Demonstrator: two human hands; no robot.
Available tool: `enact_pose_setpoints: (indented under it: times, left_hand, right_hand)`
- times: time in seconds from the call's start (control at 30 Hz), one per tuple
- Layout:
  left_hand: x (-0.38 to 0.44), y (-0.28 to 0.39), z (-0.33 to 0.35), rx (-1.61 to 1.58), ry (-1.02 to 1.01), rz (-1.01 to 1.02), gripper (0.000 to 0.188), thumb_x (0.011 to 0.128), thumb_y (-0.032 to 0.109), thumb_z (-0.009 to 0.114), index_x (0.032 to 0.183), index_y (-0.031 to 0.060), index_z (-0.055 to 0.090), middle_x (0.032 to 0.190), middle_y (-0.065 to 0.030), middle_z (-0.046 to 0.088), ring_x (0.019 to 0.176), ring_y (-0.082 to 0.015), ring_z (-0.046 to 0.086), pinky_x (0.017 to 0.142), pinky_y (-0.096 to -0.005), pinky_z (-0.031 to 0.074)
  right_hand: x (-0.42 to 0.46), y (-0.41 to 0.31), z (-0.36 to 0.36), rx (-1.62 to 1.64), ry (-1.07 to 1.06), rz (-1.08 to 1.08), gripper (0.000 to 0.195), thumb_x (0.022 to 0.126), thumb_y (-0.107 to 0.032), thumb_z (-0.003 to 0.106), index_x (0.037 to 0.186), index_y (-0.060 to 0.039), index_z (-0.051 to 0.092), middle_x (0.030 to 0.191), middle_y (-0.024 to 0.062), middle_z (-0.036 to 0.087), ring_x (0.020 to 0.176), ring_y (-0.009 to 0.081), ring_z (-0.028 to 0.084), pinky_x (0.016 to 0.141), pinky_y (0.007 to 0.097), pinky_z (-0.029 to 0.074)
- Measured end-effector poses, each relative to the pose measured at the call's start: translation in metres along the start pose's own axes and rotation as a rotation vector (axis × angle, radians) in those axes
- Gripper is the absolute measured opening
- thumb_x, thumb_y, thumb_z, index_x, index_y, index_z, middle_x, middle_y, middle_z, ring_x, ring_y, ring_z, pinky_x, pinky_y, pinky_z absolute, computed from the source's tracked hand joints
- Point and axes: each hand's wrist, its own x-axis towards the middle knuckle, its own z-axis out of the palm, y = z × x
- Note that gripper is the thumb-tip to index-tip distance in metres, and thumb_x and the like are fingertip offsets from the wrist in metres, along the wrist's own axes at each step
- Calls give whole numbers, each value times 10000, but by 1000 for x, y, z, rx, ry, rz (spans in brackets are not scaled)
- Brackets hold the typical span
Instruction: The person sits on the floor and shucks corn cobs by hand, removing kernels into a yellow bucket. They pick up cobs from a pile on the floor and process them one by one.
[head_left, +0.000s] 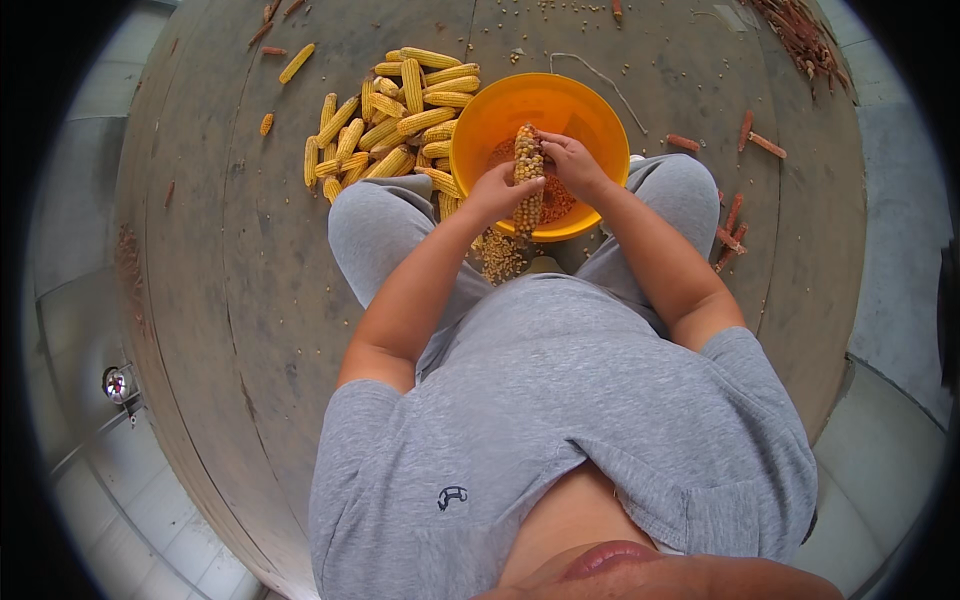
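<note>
An ear of corn (528, 180) with brownish, mottled kernels is held upright in the picture over an orange plastic basin (592, 112). My left hand (501, 193) grips its side, the thumb lying across the kernels. Near the ear's upper end, the fingers of my right hand (570, 159) close on its right side. Reddish-orange kernels or bits (556, 201) lie in the bottom of the basin. Left of the basin is a pile of yellow corn ears (390, 127), partly against my knee. Loose yellow kernels (501, 256) lie heaped just below the basin's rim, between my legs.
Bare red cobs (731, 232) lie on the worn board surface (285, 247) at the right, with a larger heap of red cobs (806, 41) at the upper right. A white string (611, 84) curls behind the basin. One yellow ear (297, 63) lies apart at the upper left. Kernels are scattered about.
</note>
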Motion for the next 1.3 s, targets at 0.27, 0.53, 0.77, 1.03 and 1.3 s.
enact_pose_setpoints:
  times: [0.27,0.53,0.77,1.03,1.3]
  left_hand:
    - [-6,11,1,43,-8,-21,492,803,364,683,1155,49,545,889,-36,627,743,-101,606,588,-233,489]
    - [-5,9,2,58,-2,-8,476,807,351,679,1149,48,546,879,-33,628,730,-94,601,575,-226,479]
    - [-5,8,2,4,-6,18,483,818,359,671,1162,46,541,893,-27,625,738,-89,601,567,-220,474]
    - [-7,12,2,49,-1,28,494,812,357,675,1168,42,538,889,-35,630,742,-92,601,572,-227,475]
    - [-6,9,4,80,13,84,446,796,361,685,1058,9,604,879,-84,663,777,-154,639,703,-279,494]
  right_hand:
    - [-1,-2,3,-171,14,-29,355,885,-222,599,1142,23,572,985,37,623,859,81,574,761,231,472]
    - [2,1,0,-233,0,-67,363,884,-210,602,1142,43,569,977,45,628,846,79,569,754,224,466]
    - [-2,-4,4,16,67,-9,344,928,-183,493,1203,19,536,1037,66,616,925,122,595,789,265,492]
    - [-2,-8,4,84,60,61,327,915,-262,545,1130,-18,574,993,39,615,887,107,599,749,228,493]
    - [-2,-6,3,-156,74,-8,354,881,-239,611,1135,6,581,1015,36,614,867,82,582,763,222,478]
